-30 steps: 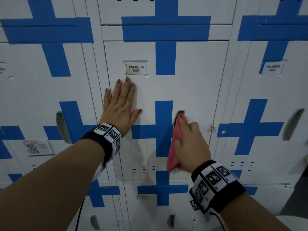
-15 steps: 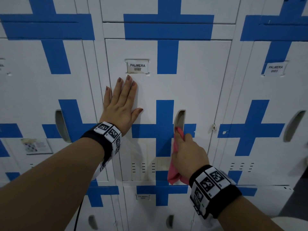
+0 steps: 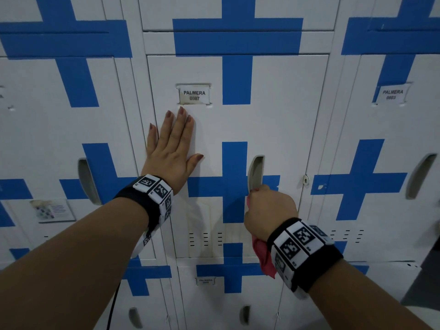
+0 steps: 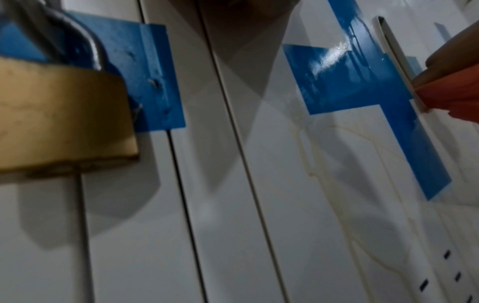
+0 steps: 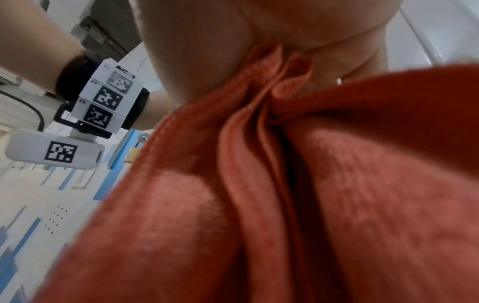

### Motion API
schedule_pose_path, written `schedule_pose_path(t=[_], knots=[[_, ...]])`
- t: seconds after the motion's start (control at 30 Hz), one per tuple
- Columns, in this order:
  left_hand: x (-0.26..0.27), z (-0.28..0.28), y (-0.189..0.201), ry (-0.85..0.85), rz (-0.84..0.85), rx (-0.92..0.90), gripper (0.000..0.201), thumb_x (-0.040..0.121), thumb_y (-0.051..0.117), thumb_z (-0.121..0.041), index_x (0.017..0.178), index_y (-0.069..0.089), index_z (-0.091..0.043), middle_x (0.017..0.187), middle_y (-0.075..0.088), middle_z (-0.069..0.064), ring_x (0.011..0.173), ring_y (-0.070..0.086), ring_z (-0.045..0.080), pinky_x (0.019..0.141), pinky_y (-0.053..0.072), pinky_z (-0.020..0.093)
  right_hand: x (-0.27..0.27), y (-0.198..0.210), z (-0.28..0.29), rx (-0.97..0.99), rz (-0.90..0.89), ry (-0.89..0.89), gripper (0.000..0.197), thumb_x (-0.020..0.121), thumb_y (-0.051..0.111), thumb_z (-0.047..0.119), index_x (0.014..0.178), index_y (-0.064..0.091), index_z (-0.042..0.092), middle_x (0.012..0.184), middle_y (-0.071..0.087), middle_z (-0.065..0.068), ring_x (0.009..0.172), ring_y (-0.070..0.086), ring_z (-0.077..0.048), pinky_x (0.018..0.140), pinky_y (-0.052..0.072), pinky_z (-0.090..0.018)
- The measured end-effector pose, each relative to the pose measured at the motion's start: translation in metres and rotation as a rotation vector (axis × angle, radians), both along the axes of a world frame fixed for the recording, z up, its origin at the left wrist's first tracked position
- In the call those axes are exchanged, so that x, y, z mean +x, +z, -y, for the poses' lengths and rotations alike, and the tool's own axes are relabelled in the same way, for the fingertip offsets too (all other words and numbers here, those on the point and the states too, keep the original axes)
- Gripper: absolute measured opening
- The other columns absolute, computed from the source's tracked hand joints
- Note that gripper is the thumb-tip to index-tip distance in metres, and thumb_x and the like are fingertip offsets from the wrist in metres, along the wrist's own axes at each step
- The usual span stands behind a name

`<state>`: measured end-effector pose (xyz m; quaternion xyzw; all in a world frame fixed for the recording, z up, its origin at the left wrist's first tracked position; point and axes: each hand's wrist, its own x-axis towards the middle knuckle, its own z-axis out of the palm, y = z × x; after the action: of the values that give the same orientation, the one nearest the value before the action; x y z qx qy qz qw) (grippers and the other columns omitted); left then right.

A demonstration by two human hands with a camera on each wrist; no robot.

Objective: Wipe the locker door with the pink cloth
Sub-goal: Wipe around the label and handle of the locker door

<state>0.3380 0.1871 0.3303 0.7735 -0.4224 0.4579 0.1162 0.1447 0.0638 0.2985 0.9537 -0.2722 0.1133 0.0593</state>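
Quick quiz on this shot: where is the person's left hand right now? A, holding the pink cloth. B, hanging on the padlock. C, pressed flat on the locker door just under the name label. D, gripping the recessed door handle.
C: in the head view the left hand lies flat with straight fingers on the locker door, fingertips just below the name label, while the right hand holds the pink cloth.

Bare forearms, black wristbands (image 3: pixel 316 253) with white coded marker blocks, seemingly dark-red nail polish (image 3: pixel 182 110)
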Motion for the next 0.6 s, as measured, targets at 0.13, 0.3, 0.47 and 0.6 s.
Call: schedule_pose_path(t=[0.13,0.3,0.47,0.6], knots=[[0.000,0.000,0.000,0.002,-0.004,0.003,0.070,0.095,0.018,-0.052,0.149,-0.009,-0.017,0.155,-0.017,-0.003,0.142,-0.022,0.016,0.115,-0.009,0.044,-0.002,0.002,0.001,-0.025,-0.001,0.015,0.016,0.084,0.046,0.015,0.095,0.057,0.011,0.094,0.050,-0.004,0.066,0.043,-0.019,0.055,0.030,-0.025],[0.000,0.000,0.000,0.009,-0.008,0.004,0.070,0.095,0.016,-0.053,0.149,-0.010,-0.017,0.155,-0.018,-0.003,0.142,-0.021,0.017,0.116,-0.008,0.045,-0.014,-0.009,0.001,-0.026,0.038,0.042,0.028,0.084,0.044,0.017,0.110,0.054,0.013,0.103,0.051,-0.002,0.067,0.042,-0.019,0.053,0.030,-0.026],[0.000,0.000,-0.001,0.002,-0.001,-0.002,0.071,0.095,0.018,-0.053,0.148,-0.010,-0.017,0.154,-0.020,-0.004,0.142,-0.021,0.017,0.115,-0.009,0.044,-0.025,-0.016,0.006,0.220,0.290,0.098,0.056,0.089,0.042,0.028,0.142,0.027,0.025,0.098,0.036,0.006,0.073,0.042,-0.014,0.061,0.036,-0.026],[0.000,0.000,0.000,-0.003,0.003,-0.008,0.070,0.095,0.020,-0.052,0.149,-0.007,-0.017,0.155,-0.017,-0.003,0.142,-0.020,0.017,0.115,-0.009,0.044,-0.013,-0.010,0.010,0.289,0.431,0.147,0.068,0.090,0.040,0.027,0.147,0.004,0.034,0.102,0.034,0.003,0.072,0.045,-0.016,0.053,0.034,-0.026]])
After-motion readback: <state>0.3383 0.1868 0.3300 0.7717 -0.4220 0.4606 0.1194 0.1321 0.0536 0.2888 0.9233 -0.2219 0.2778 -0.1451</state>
